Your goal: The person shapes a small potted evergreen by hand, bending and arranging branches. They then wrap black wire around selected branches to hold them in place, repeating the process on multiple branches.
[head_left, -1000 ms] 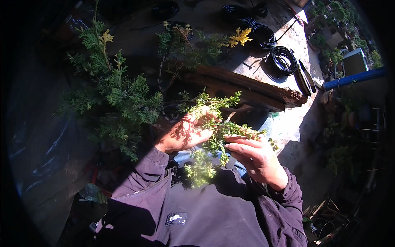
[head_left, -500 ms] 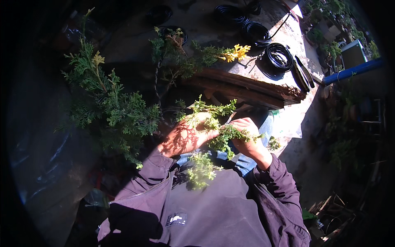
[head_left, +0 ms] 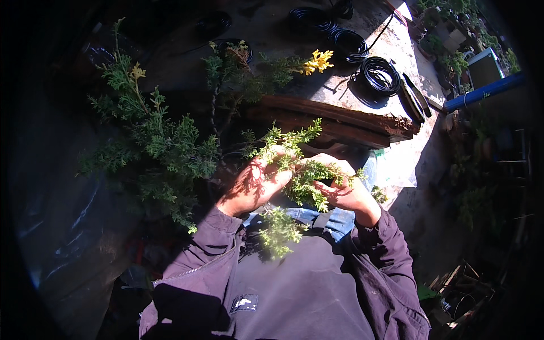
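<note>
A: While both my hands work the feathery green conifer sprig (head_left: 303,181) just above my lap, how should I grip?

B: Keep the left hand (head_left: 252,184) open, palm cupped under the foliage. Right hand (head_left: 345,195) fingers (head_left: 331,192) curl closed on the stem; hold lightly to avoid crushing the tips.

A: Count?

B: One sprig held. Three black wire coils (head_left: 379,73) show clearly on the sunlit counter (head_left: 340,93). One bushy potted conifer (head_left: 164,141) stands at left.

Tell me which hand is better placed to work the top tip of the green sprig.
Probably the left hand: its fingers reach the upper tip of the green sprig, while the right hand is wrapped around the sprig's lower part.
</note>
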`<state>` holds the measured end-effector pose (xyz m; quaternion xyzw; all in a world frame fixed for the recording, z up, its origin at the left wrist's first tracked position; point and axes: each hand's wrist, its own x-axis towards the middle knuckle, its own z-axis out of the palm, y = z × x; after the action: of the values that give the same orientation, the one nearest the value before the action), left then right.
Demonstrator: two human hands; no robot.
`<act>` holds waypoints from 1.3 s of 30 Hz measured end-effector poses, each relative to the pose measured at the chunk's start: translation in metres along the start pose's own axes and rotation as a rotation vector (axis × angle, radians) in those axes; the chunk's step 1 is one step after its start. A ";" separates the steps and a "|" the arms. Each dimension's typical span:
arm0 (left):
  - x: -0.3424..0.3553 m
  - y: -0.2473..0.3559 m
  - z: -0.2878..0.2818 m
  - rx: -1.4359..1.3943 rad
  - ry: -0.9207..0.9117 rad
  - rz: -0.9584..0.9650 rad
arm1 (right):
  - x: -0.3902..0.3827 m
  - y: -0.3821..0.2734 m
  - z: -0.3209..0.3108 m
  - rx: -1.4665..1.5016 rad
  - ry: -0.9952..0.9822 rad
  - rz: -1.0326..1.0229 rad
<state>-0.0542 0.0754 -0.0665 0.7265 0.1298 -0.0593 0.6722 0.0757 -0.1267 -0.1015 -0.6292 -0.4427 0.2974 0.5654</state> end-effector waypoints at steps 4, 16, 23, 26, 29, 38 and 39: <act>0.001 -0.004 0.000 0.014 0.019 0.119 | -0.001 0.005 0.004 0.148 0.016 0.171; 0.001 -0.012 0.000 0.059 -0.020 0.139 | 0.008 0.005 0.006 0.290 0.012 0.013; 0.002 -0.011 0.001 0.028 0.018 0.074 | 0.000 0.005 0.028 0.584 0.172 0.034; 0.001 -0.009 0.000 0.007 0.031 0.046 | 0.006 0.009 0.029 0.326 0.157 -0.124; 0.000 -0.009 0.001 -0.092 0.038 0.112 | 0.007 0.010 0.020 0.569 0.325 -0.085; 0.002 -0.015 -0.003 -0.291 -0.050 0.007 | -0.023 -0.003 -0.002 0.060 0.103 0.181; 0.002 -0.014 -0.003 -0.210 -0.039 -0.040 | -0.023 -0.002 -0.001 0.051 0.089 0.242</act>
<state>-0.0559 0.0792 -0.0801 0.6480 0.1369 -0.0730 0.7456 0.0666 -0.1477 -0.1024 -0.6761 -0.3305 0.3464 0.5600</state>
